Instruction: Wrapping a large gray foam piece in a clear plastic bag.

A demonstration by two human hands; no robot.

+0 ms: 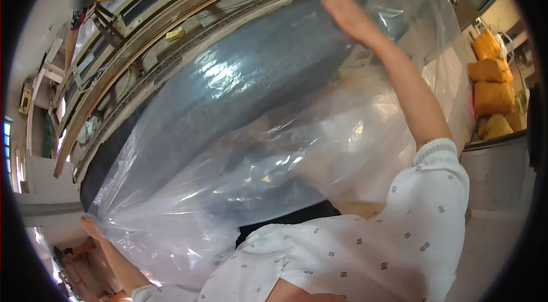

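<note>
A large clear plastic sheet (pixel 274 159) lies in folds over a long dark grey piece of material (pixel 251 51) on the table in front of me. At the lower left, my left hand (pixel 91 228) is closed on a gathered edge of the sheet, and creases fan out from it. My right hand (pixel 347 14) is reached out to the far right, over the sheet's far part. Its fingers look stretched out, slightly smeared, and I see nothing gripped in them. The sheet drapes down toward my body and hangs beyond my right arm.
A long machine frame with metal rails (pixel 188 5) runs along the far side, with a small yellow block (pixel 175 34) on it. Another person's arm (pixel 71 48) shows at the far left. Orange-yellow sacks (pixel 492 82) are stacked at the right.
</note>
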